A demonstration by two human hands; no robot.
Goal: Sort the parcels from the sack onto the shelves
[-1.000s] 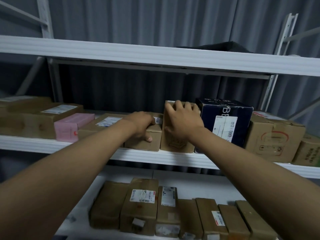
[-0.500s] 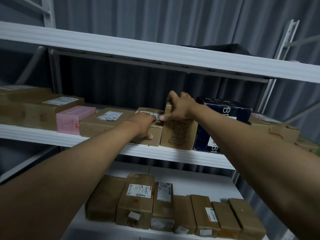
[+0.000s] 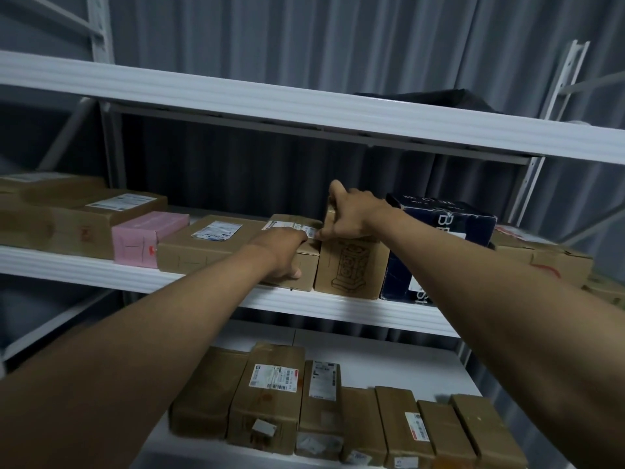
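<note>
My right hand (image 3: 351,214) grips the top of the upright printed carton (image 3: 353,262) on the middle shelf (image 3: 338,308), seating it between neighbours. My left hand (image 3: 284,252) clasps the low labelled box (image 3: 297,255) beside it, probably bracing the row

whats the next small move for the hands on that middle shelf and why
Probably let go and draw both hands back. The tall printed box already stands upright on the middle shelf, snug between the low labelled box and the dark blue box. The right hand grips its top, and the left hand holds the low box's front corner, so nothing seems left to adjust.
</note>
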